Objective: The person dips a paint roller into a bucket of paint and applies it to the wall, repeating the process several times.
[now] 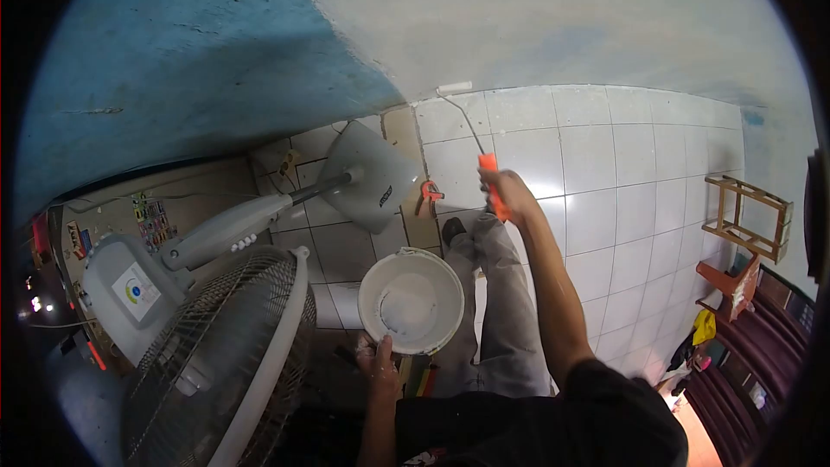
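Note:
My right hand (510, 195) is wrapped round the orange handle of a paint roller (488, 162). Its thin metal rod leads up to a white roller head (454, 87), which is at the foot of the wall (553, 26), pale here and blue further left. My left hand (378, 361) grips the near rim of a white bucket (411, 301). Some whitish paint shows at the bottom of the bucket. An orange and grey tool (429, 197) lies on the floor above the bucket.
A large grey standing fan (233, 363) fills the lower left, its base (367, 177) near the wall. At the right are a wooden frame stool (748, 218), a reddish-brown stool (733, 285) and dark red furniture (761, 337). White tiles (588, 156) cover the floor.

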{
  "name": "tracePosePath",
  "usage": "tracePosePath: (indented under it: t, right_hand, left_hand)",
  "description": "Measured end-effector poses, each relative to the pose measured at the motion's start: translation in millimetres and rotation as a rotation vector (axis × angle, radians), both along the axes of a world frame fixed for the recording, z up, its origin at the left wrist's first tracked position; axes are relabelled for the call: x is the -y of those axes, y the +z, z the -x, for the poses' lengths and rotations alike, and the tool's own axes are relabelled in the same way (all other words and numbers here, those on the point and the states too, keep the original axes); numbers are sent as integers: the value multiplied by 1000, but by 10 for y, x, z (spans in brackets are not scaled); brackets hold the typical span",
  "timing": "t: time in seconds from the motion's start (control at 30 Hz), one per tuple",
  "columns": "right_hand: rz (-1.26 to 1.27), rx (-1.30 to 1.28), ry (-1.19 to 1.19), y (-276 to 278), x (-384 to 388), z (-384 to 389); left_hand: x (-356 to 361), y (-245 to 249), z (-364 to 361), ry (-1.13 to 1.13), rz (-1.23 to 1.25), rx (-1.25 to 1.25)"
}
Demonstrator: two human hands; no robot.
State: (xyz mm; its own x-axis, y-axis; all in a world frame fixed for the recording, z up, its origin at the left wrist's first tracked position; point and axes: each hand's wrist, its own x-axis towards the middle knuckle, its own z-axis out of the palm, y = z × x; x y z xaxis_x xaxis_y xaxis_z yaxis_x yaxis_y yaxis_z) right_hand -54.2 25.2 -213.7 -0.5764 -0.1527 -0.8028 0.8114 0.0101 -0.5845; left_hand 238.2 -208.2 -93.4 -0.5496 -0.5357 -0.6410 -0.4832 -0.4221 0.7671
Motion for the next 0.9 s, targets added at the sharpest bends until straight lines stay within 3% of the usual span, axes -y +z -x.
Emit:
tracePosePath:
  t: [0.07,0.13,0.2,0.3,0.37,0.43,0.5,0.57,0.67,0.7,0.77,0.83,0.9]
  right_hand:
    - [10,22,-21,-369,54,135]
    - [-3,42,12,-298,19,107]
    - [-121,-93,186,758,-151,-146]
    - [-22,82,-76,1997,-291,-663]
    - [-39,120,-95,2216,-327,-682]
    - [12,76,-89,1910,-297,-550]
    - [-140,-90,126,949,-267,-264]
    - [70,35,-48,-249,-148,27]
    - [45,51,-7,-317,-169,178]
    - [46,38,19,-145,-262,170]
    - [-106,-9,121,700,-486,-169]
    - [-52,64,-31,1698,-565,-463]
    - [-27,79,-68,1987,-550,-566]
  left_hand:
    - [-8,27,35,-49,-2,-11]
    - [29,-69,-37,-51,8,3]
    - [35,-44,-61,-58,3,24]
    - [-59,74,67,-11,-17,48]
    - [-121,205,225,25,-134,48]
    - [-133,200,212,12,-140,61]
    - [-162,188,231,0,-142,74]
    - [-220,228,306,2,-86,83]
    - [-153,97,160,-72,9,19]
    - [-136,86,109,-72,6,28]
    - [-131,64,87,-42,8,63]
    - [-152,172,149,-19,-42,99]
    - [-199,182,255,2,-87,115]
